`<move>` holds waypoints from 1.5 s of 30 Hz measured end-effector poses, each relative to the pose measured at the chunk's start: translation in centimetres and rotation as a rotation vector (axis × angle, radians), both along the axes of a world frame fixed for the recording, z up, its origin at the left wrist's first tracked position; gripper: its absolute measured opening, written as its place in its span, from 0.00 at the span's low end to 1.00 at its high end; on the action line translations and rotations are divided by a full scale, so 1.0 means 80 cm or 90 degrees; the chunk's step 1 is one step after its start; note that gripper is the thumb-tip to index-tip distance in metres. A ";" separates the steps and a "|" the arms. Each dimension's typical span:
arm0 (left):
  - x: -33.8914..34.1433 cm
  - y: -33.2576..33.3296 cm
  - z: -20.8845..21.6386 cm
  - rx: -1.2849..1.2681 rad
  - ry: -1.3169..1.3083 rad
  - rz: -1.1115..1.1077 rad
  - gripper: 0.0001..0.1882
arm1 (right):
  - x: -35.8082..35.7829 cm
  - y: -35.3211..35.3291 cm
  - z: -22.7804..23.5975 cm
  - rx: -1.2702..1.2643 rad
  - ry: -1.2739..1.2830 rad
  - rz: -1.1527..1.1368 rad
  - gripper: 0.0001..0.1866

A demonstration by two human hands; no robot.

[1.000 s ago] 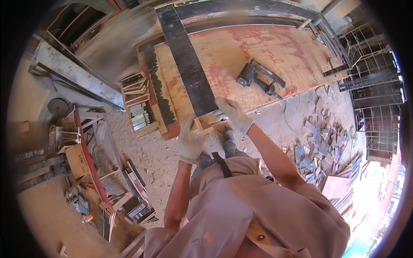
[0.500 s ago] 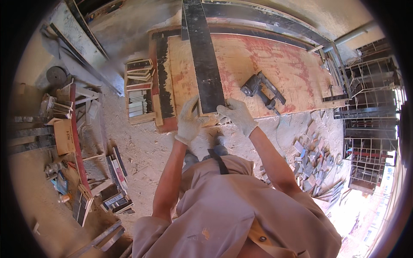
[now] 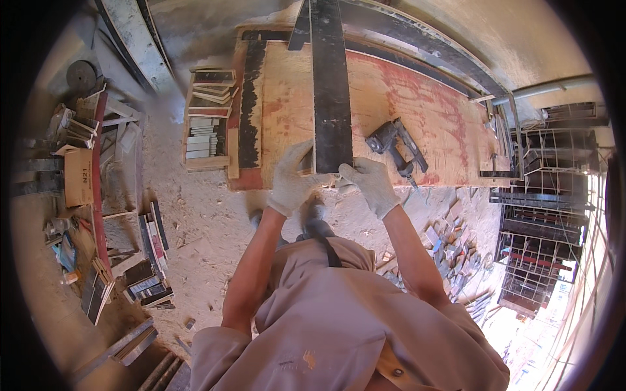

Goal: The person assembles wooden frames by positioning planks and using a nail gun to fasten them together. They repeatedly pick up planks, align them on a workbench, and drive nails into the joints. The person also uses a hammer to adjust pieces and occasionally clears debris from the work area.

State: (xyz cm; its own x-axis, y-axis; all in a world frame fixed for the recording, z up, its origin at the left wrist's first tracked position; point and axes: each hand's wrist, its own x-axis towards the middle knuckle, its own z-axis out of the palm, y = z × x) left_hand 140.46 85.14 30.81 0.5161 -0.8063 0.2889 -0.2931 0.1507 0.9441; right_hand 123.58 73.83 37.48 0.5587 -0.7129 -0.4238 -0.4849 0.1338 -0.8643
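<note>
A long black board (image 3: pixel 331 98) lies across the wooden worktable, its near end at the table's front edge and its far end past the back. At that near end, my gloved left hand (image 3: pixel 291 181) grips the left side, fingers partly hidden by the edge. My gloved right hand (image 3: pixel 372 188) pinches the right corner, thumb on top. A dark nail gun (image 3: pixel 393 144) rests on the tabletop (image 3: pixel 427 98) to the right of the board, touched by neither hand.
A wooden box (image 3: pixel 207 163) of stacked strips stands at the table's left. Offcuts (image 3: pixel 453 244) are heaped on the floor at right. Further left are a cardboard box (image 3: pixel 78 177) and a red-edged rack (image 3: pixel 99 195). Metal grid racks (image 3: pixel 531 260) line the right side.
The board's near end has shifted right on the table, and the board now lies straighter from front to back. Both hands moved with it. My view has also shifted slightly.
</note>
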 end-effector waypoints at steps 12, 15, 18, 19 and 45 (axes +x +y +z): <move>-0.002 -0.003 -0.013 -0.009 0.080 -0.002 0.44 | -0.007 -0.001 -0.021 0.014 -0.047 -0.003 0.13; -0.002 -0.002 -0.014 -0.005 0.067 0.012 0.46 | 0.005 0.003 0.008 -0.055 0.023 0.042 0.13; 0.003 -0.008 0.008 0.038 -0.094 -0.042 0.45 | -0.001 -0.001 0.015 0.015 -0.020 0.009 0.13; 0.007 -0.006 0.016 0.056 -0.171 -0.066 0.44 | 0.002 0.001 0.021 0.019 -0.015 0.004 0.14; 0.004 -0.001 -0.003 0.022 -0.150 -0.089 0.30 | -0.190 -0.343 -0.363 -0.347 0.696 0.045 0.54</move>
State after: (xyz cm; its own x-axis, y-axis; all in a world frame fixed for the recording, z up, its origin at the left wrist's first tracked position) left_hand 140.81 85.07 30.61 0.3203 -0.8768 0.3586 -0.4841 0.1739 0.8575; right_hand 108.40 46.39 8.46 0.1403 -0.9266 -0.3490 -0.9824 -0.1743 0.0678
